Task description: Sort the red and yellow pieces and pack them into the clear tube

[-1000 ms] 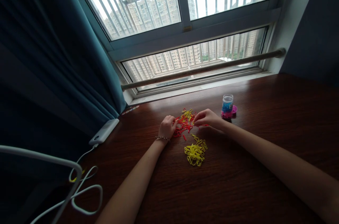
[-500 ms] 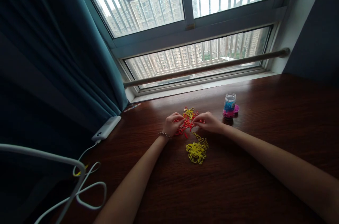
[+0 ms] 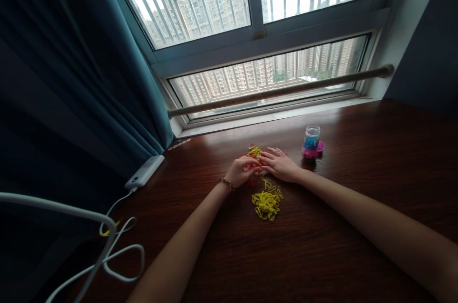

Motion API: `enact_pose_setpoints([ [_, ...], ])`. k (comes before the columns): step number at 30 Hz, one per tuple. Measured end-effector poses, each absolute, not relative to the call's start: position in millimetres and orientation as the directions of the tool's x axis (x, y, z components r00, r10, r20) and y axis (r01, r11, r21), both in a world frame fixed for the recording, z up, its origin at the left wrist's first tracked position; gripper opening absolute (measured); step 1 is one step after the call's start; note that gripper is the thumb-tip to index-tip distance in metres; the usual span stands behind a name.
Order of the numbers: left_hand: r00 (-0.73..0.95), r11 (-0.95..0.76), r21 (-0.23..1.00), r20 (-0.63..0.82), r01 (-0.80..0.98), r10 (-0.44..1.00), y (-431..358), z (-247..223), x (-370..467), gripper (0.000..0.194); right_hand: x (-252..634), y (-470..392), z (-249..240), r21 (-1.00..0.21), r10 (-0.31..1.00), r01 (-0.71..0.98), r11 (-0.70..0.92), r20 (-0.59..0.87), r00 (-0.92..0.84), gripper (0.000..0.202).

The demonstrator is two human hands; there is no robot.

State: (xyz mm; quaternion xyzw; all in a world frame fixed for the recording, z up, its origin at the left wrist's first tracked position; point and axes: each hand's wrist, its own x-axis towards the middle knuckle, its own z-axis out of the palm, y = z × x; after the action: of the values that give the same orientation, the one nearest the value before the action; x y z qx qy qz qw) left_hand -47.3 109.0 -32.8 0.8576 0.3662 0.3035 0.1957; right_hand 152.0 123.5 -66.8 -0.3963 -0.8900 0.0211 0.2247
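Observation:
A mixed heap of red and yellow rubber bands (image 3: 255,151) lies on the dark wooden table (image 3: 322,245) near the window. My left hand (image 3: 242,171) rests on its near left side with the fingers curled over red bands; whether it pinches any is too small to tell. My right hand (image 3: 279,164) lies flat on the heap's right side, fingers stretched out and touching the left fingertips. A separate pile of yellow rubber bands (image 3: 266,202) sits just in front of both hands.
A small clear jar (image 3: 311,137) stands on a pink lid (image 3: 318,148) right of my hands. At the table's left edge a white power bank (image 3: 144,172) lies with a white cable (image 3: 118,255). A teal curtain (image 3: 89,78) hangs on the left.
Both hands have closed in toward each other over the mixed heap. My right hand went from a pinch to lying flat, and my left hand slid right.

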Motion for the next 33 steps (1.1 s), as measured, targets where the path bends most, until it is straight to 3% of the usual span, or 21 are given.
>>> enact_pose_setpoints([
  [3,0.560,-0.720,0.423,0.453,0.550,0.694,115.4,-38.9,-53.5,0.022,151.5,123.5,-66.5,-0.202,0.724,0.707,0.678,0.349,-0.595,0.040],
  [10,0.571,-0.709,0.231,0.454,0.666,0.684,124.8,-50.2,-60.8,0.021,152.6,122.8,-63.1,-0.214,0.717,0.696,0.685,0.367,-0.593,0.038],
  [22,0.466,-0.604,0.163,0.493,0.780,0.735,125.2,-53.8,-65.3,0.017,156.6,130.8,-63.9,-0.325,0.703,0.634,0.702,0.456,-0.545,0.035],
  [29,0.504,-0.630,0.123,0.492,0.767,0.710,121.8,-51.6,-61.7,0.012,157.7,131.1,-64.5,-0.391,0.733,0.631,0.669,0.486,-0.476,0.034],
  [33,0.499,-0.623,0.142,0.475,0.769,0.725,122.8,-51.9,-61.2,0.011,155.0,131.0,-52.4,-0.512,0.756,0.562,0.649,0.517,-0.402,0.031],
])
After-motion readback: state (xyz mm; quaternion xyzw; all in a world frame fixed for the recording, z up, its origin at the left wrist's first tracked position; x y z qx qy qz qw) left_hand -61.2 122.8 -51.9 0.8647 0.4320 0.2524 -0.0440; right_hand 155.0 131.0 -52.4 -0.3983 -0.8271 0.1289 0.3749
